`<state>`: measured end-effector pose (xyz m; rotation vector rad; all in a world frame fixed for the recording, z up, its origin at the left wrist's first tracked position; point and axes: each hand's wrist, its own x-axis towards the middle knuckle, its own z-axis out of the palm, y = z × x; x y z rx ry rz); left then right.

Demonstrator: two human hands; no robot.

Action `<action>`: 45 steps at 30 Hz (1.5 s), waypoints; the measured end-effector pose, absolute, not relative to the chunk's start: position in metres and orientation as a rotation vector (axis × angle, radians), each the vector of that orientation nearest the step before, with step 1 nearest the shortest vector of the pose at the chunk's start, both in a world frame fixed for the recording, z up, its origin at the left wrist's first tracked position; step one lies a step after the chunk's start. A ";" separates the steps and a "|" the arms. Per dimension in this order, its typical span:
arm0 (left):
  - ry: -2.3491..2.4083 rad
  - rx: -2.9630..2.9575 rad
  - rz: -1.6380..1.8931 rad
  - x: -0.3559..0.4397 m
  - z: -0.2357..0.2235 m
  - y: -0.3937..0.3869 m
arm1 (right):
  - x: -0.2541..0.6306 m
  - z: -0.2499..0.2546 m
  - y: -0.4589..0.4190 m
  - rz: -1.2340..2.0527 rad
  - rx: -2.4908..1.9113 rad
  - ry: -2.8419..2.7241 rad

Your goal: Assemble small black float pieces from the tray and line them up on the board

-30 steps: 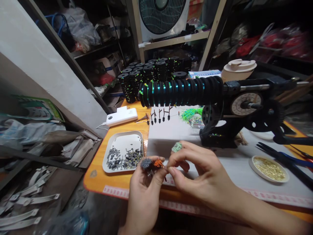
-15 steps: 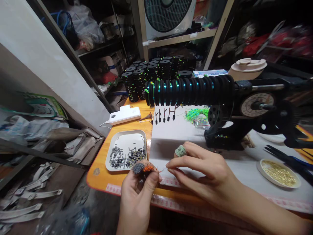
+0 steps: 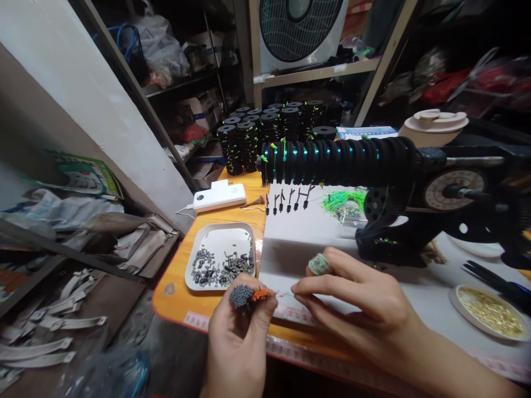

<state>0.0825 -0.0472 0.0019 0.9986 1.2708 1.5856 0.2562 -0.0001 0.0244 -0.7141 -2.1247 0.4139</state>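
Cluttered workshop: shelves (image 3: 315, 69) behind with a fan (image 3: 301, 27), orange table (image 3: 174, 293) in front of us, white sheet (image 3: 298, 232) over the middle of it.

Left hand (image 3: 240, 342) is at the table's near edge, fist closed around a bundle (image 3: 249, 294) of thin pieces, grey tips on the left, orange tips on the right, sticking up out of the grip. Right hand (image 3: 352, 304) is just right of it, thumb and forefinger pinched together on one thin orange strand (image 3: 284, 294) that runs from the bundle to the fingertips. The other fingers are loosely curled. A green ring-like thing (image 3: 319, 264) sits on one right finger; we can't tell what it is.

Around the hands:
- white tray (image 3: 219, 240) just beyond the left hand, holding small dark and grey parts
- white power bank (image 3: 219, 197) behind the tray
- black winder (image 3: 415, 215) on the right, with a horizontal row of black spools (image 3: 336, 161) carrying green and teal line
- more spools stacked (image 3: 269, 130) at the table's far edge
- small black pieces (image 3: 286, 202) in a row on the sheet under the spools, and a green tuft (image 3: 342, 199) beside them
- dish (image 3: 489, 312) of gold bits at right, dark pliers (image 3: 498, 279) just past it
- tape measure (image 3: 290, 315) along the near edge, under both hands
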 end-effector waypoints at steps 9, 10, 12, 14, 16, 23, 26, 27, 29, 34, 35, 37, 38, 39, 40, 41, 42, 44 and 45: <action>1.215 1.111 1.547 0.092 -0.004 -0.046 | 0.256 0.024 -0.003 0.602 -0.772 -2.004; 1.203 1.130 1.543 0.093 -0.004 -0.045 | 0.256 0.024 -0.002 0.618 -0.776 -1.992; 1.188 1.165 1.541 0.096 -0.005 -0.045 | 0.256 0.025 -0.002 0.635 -0.785 -1.986; 1.174 1.205 1.551 0.096 -0.006 -0.044 | 0.255 0.026 -0.002 0.637 -0.796 -1.986; 1.163 1.274 1.562 0.094 -0.008 -0.044 | 0.253 0.026 -0.003 0.630 -0.802 -1.986; 1.238 1.801 1.652 0.071 -0.010 -0.038 | 0.251 0.025 -0.002 0.331 -0.741 -2.076; 1.419 1.801 1.761 0.056 0.001 -0.030 | 0.257 0.025 0.002 0.233 -0.782 -2.074; 1.499 1.779 1.817 0.050 0.005 -0.026 | 0.259 0.026 0.003 0.220 -0.804 -2.057; 1.692 1.783 1.817 0.033 0.013 -0.016 | 0.262 0.028 0.004 0.246 -0.822 -2.027; 1.934 2.069 1.072 -0.008 0.019 0.025 | 0.262 0.033 0.001 0.457 -0.777 -2.027; 1.919 2.079 1.025 -0.013 0.018 0.032 | 0.261 0.033 0.001 0.487 -0.780 -2.028; 1.899 2.066 1.016 -0.016 0.015 0.041 | 0.261 0.032 0.000 0.512 -0.790 -2.036; 1.896 2.051 1.027 -0.015 0.013 0.042 | 0.261 0.032 0.000 0.510 -0.795 -2.042; 1.897 2.034 1.044 -0.012 0.012 0.039 | 0.261 0.031 0.000 0.501 -0.800 -2.048; 1.902 2.022 1.057 -0.008 0.012 0.035 | 0.260 0.030 0.000 0.489 -0.804 -2.053; 1.882 1.994 1.081 -0.002 0.011 0.028 | 0.260 0.030 0.000 0.477 -0.805 -2.055; 1.835 1.933 1.125 0.005 0.011 0.020 | 0.260 0.029 0.000 0.469 -0.809 -2.052; 1.602 1.681 1.234 0.021 0.010 0.001 | 0.258 0.030 -0.001 0.470 -0.815 -2.027; 1.452 1.491 1.280 0.030 0.010 -0.007 | 0.258 0.030 -0.001 0.479 -0.821 -2.007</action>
